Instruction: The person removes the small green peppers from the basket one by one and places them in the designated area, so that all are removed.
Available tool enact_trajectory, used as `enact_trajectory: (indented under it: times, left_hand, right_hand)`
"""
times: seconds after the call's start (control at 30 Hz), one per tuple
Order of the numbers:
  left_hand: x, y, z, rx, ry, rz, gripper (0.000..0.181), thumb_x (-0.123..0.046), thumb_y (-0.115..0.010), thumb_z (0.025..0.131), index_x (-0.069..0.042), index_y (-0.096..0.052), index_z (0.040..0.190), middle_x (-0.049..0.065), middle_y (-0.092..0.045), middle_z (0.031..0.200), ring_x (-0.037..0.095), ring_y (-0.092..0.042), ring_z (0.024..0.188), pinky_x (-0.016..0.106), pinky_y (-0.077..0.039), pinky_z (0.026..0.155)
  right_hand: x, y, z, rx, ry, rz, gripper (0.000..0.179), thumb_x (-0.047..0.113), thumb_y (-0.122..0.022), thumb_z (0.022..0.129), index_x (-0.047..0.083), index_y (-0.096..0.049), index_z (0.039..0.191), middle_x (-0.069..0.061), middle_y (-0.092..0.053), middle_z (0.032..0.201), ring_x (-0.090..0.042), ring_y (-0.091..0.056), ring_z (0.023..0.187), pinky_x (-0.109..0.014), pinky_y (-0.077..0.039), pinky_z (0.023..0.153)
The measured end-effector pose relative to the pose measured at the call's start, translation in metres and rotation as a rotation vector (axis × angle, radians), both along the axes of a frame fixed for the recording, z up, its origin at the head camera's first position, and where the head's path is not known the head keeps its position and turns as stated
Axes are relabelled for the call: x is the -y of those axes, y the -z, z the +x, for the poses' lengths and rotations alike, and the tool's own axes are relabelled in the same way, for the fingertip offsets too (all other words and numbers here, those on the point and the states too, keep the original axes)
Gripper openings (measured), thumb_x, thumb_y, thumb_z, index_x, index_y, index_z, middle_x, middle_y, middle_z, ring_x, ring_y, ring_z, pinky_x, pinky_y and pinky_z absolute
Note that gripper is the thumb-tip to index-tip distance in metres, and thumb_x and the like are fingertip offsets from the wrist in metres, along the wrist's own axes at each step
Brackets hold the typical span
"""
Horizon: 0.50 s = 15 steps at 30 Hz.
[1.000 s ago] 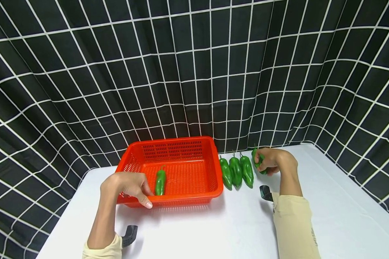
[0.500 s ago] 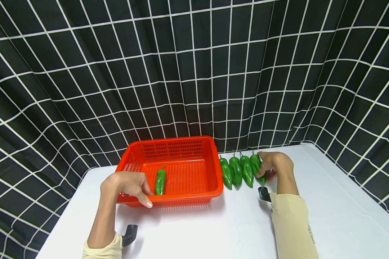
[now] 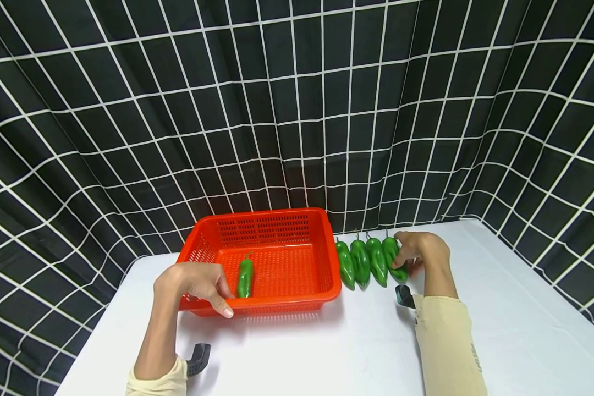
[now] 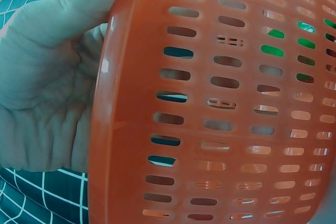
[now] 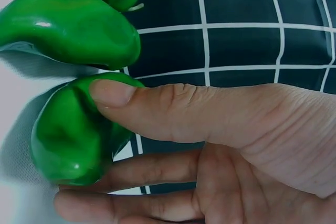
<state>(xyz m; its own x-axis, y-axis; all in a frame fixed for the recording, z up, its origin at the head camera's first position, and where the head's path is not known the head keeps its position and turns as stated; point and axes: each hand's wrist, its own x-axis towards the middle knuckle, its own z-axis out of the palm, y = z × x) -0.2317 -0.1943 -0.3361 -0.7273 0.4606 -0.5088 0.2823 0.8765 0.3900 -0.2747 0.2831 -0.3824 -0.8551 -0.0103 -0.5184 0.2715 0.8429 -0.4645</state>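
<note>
My left hand [image 3: 198,283] grips the front-left rim of a red plastic basket [image 3: 287,304], thumb outside and fingers over the inside. In the left wrist view the slotted basket wall [image 4: 131,129] fills most of the picture, with the palm beside it. One green chili pepper [image 3: 245,278] lies inside the basket. At the right end of a row on the table, my right hand [image 3: 418,250] holds another green pepper [image 3: 391,250]. The right wrist view has the thumb on top of this pepper [image 5: 68,135] and fingers along its far side.
Three more green peppers [image 3: 360,261] lie side by side between the basket's right wall and the held one, stems towards the back. The white tabletop [image 3: 297,357] ends at a black curtain [image 3: 287,110] with a white grid.
My right hand has brought its pepper left and down, from tilted and apart to lying beside the row. In the last half second it has barely moved. The left hand stays on the rim.
</note>
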Motion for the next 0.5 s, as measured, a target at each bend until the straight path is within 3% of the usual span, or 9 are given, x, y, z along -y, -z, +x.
enact_trajectory:
  times: [0.5]
  left_hand:
    - [-0.0008,-0.0002,0.0005,0.001,0.007,-0.001,0.024,-0.028,-0.090,0.080,-0.019,-0.086,0.102,-0.009,-0.078,0.079,0.009,-0.045,0.073,0.028,-0.031,0.065]
  right_hand:
    - [0.0006,-0.0038,0.0015,0.016,0.026,-0.001,0.100,0.017,-0.078,0.091,-0.007,-0.013,0.162,-0.026,-0.074,0.114,-0.029,-0.077,0.088,-0.039,-0.063,0.081]
